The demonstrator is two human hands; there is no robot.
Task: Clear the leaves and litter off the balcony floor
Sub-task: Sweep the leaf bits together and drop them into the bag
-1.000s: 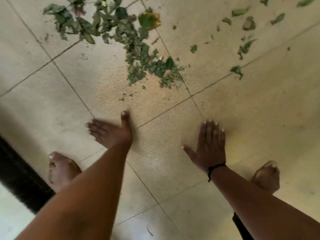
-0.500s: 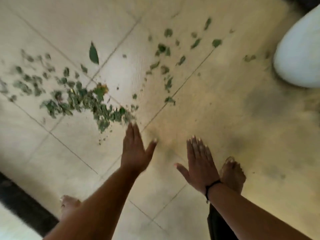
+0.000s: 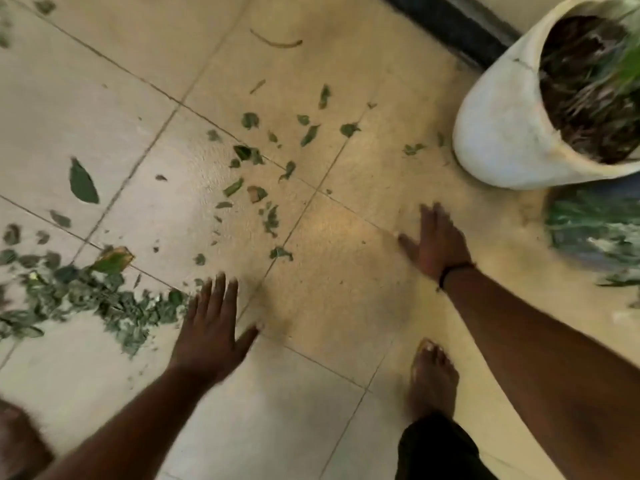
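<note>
Well, I see both hands spread flat and holding nothing, fingers straight, low over the tiled balcony floor. My left hand sits just right of a dense heap of green leaves at the near left, fingertips at its edge. My right hand is farther right, near a white plant pot at the far right; whether its palm touches the tile I cannot tell through the blur. Loose leaf scraps lie scattered across the tiles beyond and between the hands, with one large whole leaf apart at the left. A bare foot stands near the right arm.
</note>
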